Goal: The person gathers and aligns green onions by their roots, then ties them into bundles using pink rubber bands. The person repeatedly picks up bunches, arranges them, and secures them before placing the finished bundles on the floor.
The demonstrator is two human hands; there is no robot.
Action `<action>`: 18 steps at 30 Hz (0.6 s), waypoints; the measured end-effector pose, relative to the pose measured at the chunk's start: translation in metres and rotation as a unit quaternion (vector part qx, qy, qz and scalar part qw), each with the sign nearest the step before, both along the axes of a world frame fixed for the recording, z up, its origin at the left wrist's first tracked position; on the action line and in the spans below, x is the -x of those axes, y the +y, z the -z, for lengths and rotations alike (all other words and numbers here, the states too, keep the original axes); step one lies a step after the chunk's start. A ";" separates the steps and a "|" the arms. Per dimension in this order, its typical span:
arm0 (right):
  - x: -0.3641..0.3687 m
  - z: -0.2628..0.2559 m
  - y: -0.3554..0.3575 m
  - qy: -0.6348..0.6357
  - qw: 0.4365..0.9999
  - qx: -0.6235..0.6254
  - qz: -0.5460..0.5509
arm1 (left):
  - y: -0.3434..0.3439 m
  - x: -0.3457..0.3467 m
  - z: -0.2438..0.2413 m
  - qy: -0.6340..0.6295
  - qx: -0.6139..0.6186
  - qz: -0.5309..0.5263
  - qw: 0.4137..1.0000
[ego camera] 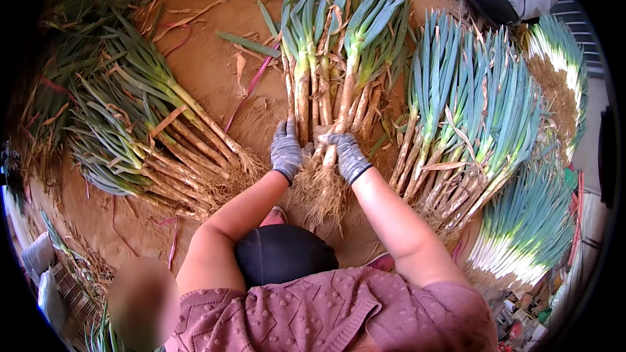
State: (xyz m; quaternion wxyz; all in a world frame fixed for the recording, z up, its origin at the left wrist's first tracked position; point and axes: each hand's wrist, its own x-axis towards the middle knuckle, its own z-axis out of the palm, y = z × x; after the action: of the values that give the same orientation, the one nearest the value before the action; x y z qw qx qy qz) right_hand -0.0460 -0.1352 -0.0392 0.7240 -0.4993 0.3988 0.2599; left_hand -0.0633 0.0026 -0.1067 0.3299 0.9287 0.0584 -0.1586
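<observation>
A bundle of long green onions lies before me with its leaves pointing away and its shaggy roots towards me. My left hand, in a grey knit glove, holds the left side of the bundle low on the stalks, fingers pointing forward. On the other side, my right hand, gloved alike, has its fingers closed over the front stalks just above the roots. The stalks are brown with soil and dry skins, and some cross one another. Part of the left hand's grip is hidden by the stalks.
Loose soil-brown green onions lie at left and another pile at right. Cleaned white-stemmed ones are stacked beyond. Pink twine and dry leaves litter the earthen floor. A blurred oval covers something at lower left.
</observation>
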 end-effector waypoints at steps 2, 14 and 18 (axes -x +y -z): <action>0.005 0.004 -0.020 -0.077 0.997 -0.012 -0.003 | 0.002 -0.007 -0.012 0.044 0.041 -0.030 0.998; 0.003 0.026 0.008 -0.068 0.996 -0.006 -0.056 | 0.022 -0.038 0.024 0.308 0.534 -0.120 0.779; 0.006 0.008 0.000 -0.090 0.993 -0.073 -0.022 | 0.025 -0.032 -0.008 0.294 0.679 -0.123 0.661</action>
State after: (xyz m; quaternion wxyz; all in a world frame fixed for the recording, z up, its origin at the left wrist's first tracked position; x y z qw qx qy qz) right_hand -0.0523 -0.1352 -0.0475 0.7855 -0.4749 0.3009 0.2589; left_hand -0.0312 0.0277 -0.0992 0.8513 0.3358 0.1424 -0.3771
